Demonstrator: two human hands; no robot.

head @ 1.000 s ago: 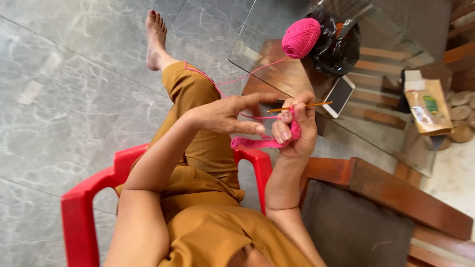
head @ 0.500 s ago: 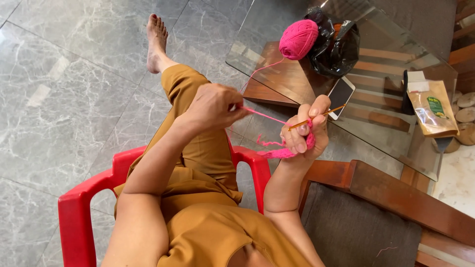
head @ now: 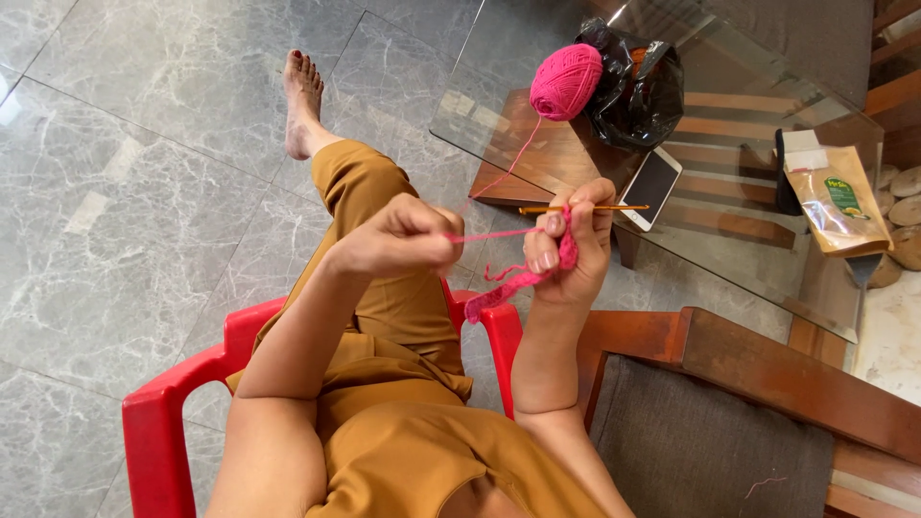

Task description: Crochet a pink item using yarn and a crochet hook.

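Observation:
My left hand [head: 398, 240] is closed, pinching a taut pink yarn strand [head: 489, 233] that runs across to my right hand [head: 568, 247]. My right hand grips a thin golden crochet hook [head: 614, 207] held level, together with a short pink crocheted strip [head: 513, 284] that hangs down from its fingers. From the hands the yarn rises to a pink yarn ball [head: 566, 81] on the glass table [head: 758, 278]. Both hands hover above my lap in mustard trousers [head: 360, 182].
I sit on a red plastic chair [head: 158, 422] on a grey marble floor. On the glass table lie a black plastic bag [head: 641, 86], a white phone [head: 652, 186] and a brown paper pouch [head: 837, 200]. A wooden seat with a dark cushion [head: 710, 451] stands at my right.
My left hand drew the yarn away from my right hand to the left and now holds the strand taut. My right hand kept the hook and strip, shifting only slightly.

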